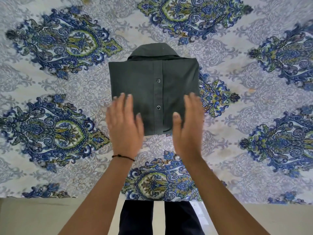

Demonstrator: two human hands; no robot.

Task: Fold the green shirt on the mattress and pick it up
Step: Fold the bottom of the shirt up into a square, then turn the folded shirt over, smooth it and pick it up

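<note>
The green shirt [153,89] lies folded square on the mattress [254,102], collar far. Left hand [125,122] and right hand [188,126] hover open-fingered at its near corners. Slide both under the sides, then lift level.

One folded green shirt [135,82] (two buttons [158,80] showing), two hands [125,126], perhaps one bracelet [122,156]

Patterned bedsheet [237,107] across nearly whole view: pale grey-white ground w/ blue, green & yellow paisley medallions in rows. Sheet's near edge along bottom, slightly ragged at left. Below it, plain beige floor [33,216]. Soft, even light, no hard shadows.
</note>
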